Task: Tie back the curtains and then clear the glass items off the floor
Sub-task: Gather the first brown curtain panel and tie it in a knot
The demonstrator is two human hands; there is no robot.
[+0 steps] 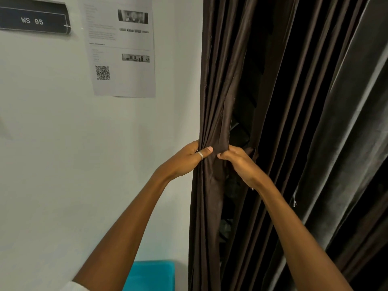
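Observation:
A dark brown curtain (277,85) hangs in long folds over the right half of the view, next to a white wall. My left hand (185,159), with a ring on the thumb, grips the curtain's gathered left edge at mid height. My right hand (239,162) pinches the same bunch of cloth just to the right, its fingers curled into the folds. Between the folds a dark gap (241,114) opens above my hands. No tie-back and no glass items are in view.
A printed sheet with a QR code (121,47) and a dark sign reading WS 05 (33,19) are stuck on the white wall (63,143) at the left. A turquoise box (153,274) stands at the bottom, against the wall, left of the curtain.

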